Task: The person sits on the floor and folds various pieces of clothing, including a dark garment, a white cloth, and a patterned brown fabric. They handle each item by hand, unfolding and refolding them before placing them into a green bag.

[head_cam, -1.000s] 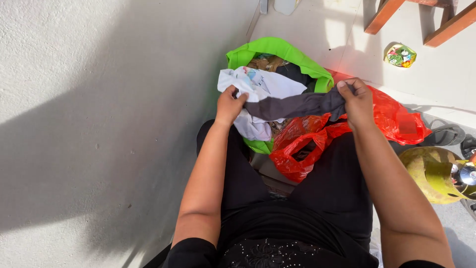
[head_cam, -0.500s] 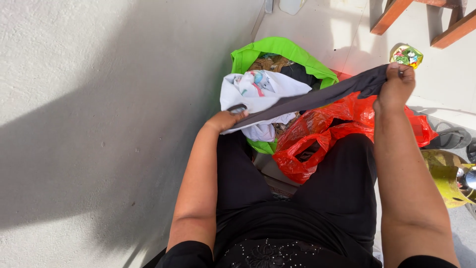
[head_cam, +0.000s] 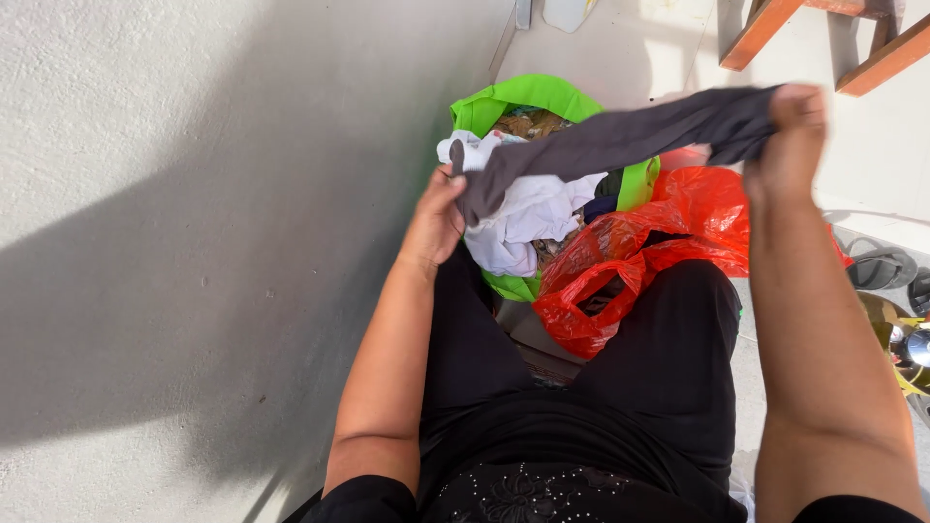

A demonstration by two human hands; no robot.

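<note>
**Dark cloth stretched over a crowded bag**

Head view: a grey garment (head_cam: 620,136) is held taut above the green bag (head_cam: 528,97), the left hand (head_cam: 436,218) pinched shut on one end and the right hand (head_cam: 790,131) clenched on the other. A loosened grip could drop it onto the white cloth (head_cam: 523,218) or the red plastic bag (head_cam: 668,242). Open floor (head_cam: 194,242) lies to the left; wooden legs (head_cam: 765,34) crowd the right.
</note>
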